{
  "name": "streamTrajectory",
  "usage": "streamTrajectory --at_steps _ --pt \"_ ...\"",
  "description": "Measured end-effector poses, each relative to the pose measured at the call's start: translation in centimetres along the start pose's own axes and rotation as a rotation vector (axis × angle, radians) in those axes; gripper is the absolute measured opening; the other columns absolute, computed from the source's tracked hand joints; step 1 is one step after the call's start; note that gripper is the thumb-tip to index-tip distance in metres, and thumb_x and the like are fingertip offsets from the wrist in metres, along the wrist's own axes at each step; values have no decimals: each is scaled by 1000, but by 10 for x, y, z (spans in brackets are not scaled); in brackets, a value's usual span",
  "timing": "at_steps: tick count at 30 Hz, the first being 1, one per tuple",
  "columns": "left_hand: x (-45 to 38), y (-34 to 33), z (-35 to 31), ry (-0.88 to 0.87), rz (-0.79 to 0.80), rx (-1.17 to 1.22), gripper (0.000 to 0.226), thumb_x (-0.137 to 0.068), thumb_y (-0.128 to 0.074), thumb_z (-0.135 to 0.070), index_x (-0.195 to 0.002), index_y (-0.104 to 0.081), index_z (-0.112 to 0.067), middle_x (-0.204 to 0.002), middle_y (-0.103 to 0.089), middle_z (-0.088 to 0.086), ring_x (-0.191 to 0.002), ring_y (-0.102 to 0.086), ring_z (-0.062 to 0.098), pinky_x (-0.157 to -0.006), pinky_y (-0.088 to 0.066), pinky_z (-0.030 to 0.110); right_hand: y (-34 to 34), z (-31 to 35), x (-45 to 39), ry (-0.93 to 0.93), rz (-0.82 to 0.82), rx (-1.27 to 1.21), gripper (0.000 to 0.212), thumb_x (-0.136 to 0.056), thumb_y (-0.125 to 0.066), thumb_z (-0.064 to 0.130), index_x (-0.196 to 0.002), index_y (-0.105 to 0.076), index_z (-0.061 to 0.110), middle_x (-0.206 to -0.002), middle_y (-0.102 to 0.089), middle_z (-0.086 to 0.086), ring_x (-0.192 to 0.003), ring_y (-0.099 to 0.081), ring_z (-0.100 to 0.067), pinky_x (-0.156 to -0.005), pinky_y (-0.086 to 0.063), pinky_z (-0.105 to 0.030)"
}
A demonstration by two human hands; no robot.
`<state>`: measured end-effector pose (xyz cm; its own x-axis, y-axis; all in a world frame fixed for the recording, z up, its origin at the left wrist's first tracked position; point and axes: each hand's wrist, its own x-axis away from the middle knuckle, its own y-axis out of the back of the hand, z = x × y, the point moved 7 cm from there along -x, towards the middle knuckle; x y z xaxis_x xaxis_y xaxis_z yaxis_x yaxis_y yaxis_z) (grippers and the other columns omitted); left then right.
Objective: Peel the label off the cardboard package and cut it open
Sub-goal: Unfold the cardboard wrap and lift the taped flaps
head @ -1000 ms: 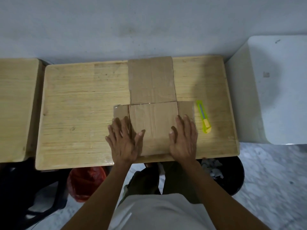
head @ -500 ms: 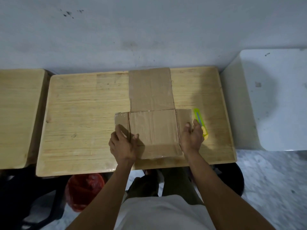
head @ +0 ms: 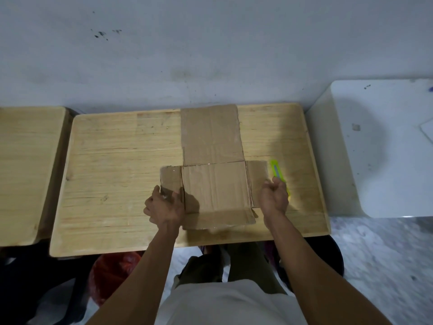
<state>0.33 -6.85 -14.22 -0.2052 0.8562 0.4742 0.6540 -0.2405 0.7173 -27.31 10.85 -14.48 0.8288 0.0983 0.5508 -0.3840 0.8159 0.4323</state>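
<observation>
A: Flattened cardboard point(head: 214, 184) laid out on the wooden counter point(head: 112, 174), cross-shaped. Long panel running toward 12 o'clock, almost to the wall. Small flaps out at 9 and 3 o'clock.

B: Left hand point(head: 165, 207) at the 9 o'clock flap. Fingers curled round its near edge, thumb on top. Clamped on the cardboard, flap edge raised a touch off the counter. Bits of shiny tape on that flap.

A: Right hand point(head: 275, 198) over at 3 o'clock, just beside the right flap. Fingers curled in, loosely closed. Hard to tell whether gripping the flap edge or only resting against it.

B: Yellow-green cutter point(head: 277, 173) lying on the counter at 3 o'clock of the cardboard, just past the right flap. Near end hidden behind the right hand. Touching the hand or not, cannot tell.

A: Near panel at 6 o'clock folded up a little, close to the counter's front edge. Shadow across the middle panel.

B: Second wooden counter point(head: 25, 174) off at 9 o'clock, narrow gap between. White top point(head: 384, 146) at 3 o'clock, right beside.

A: Below the front edge: red bag point(head: 112, 275) at 7 o'clock, dark bin point(head: 328, 259) at 5 o'clock, knees in between.
</observation>
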Motion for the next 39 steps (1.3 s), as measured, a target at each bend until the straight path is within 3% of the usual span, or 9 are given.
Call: streamTrajectory --at_steps 4,7,11,14,19,27,33,39 --pt "2 -2 -4 7 2 -35 53 -93 -63 -35 -140 -48 -16 -143 -41 18 -135 -32 39 -108 -34 55 -1 2 -2 -54 7 -22 27 -99 -47 17 -124 -57 15 -113 -59 0 -95 -53 -15 -80 -38 -24" --pt "3 -1 -6 4 -9 -52 55 -93 -64 -36 -141 -47 -17 -144 -38 18 -135 -30 39 -108 -33 54 -3 6 1 -48 23 51 26 -99 -44 15 -122 -56 19 -111 -58 -2 -103 -56 -20 -84 -42 -26" --pt "5 0 -7 -9 -6 -33 53 -94 -63 -33 -141 -46 -14 -145 -34 19 -134 -29 41 -106 -35 54 -4 3 7 23 -33 88 15 -95 -46 10 -97 -57 21 -104 -60 -7 -110 -60 -32 -97 -48 -37" --pt "7 0 -8 -26 9 -10 50 -95 -62 -30 -139 -47 -10 -143 -33 20 -131 -31 42 -105 -36 51 -3 -4 12 -41 -92 -56 28 -95 -53 11 -121 -60 18 -123 -60 -3 -116 -58 -24 -102 -45 -30" --pt "5 -1 -9 -30 24 -4 51 -95 -61 -30 -141 -45 -12 -144 -31 17 -131 -32 40 -106 -38 54 8 -16 18 -86 -111 -227 36 -93 -56 5 -127 -57 14 -126 -59 -4 -112 -58 -20 -90 -46 -25" --pt "7 -1 -10 -35 31 -36 55 -94 -61 -35 -142 -43 -14 -145 -31 15 -132 -32 39 -105 -39 56 4 -16 18 -84 -140 -246 33 -93 -58 10 -126 -57 18 -126 -58 -3 -111 -59 -21 -94 -48 -28" --pt "5 -4 -9 -54 53 -39 59 -94 -61 -33 -145 -38 -14 -146 -30 17 -133 -30 40 -106 -38 56 13 -29 20 -60 -155 -284 31 -89 -66 8 -119 -61 13 -118 -60 -4 -96 -59 -13 -71 -41 -7" --pt "9 -15 -9 -90 92 -121 85 -81 -75 -39 -147 -25 -20 -149 -27 15 -133 -30 42 -104 -38 61 21 -32 18 -21 -157 -254 21 -86 -66 3 -102 -64 17 -125 -55 -4 -99 -61 -14 -67 -43 0"
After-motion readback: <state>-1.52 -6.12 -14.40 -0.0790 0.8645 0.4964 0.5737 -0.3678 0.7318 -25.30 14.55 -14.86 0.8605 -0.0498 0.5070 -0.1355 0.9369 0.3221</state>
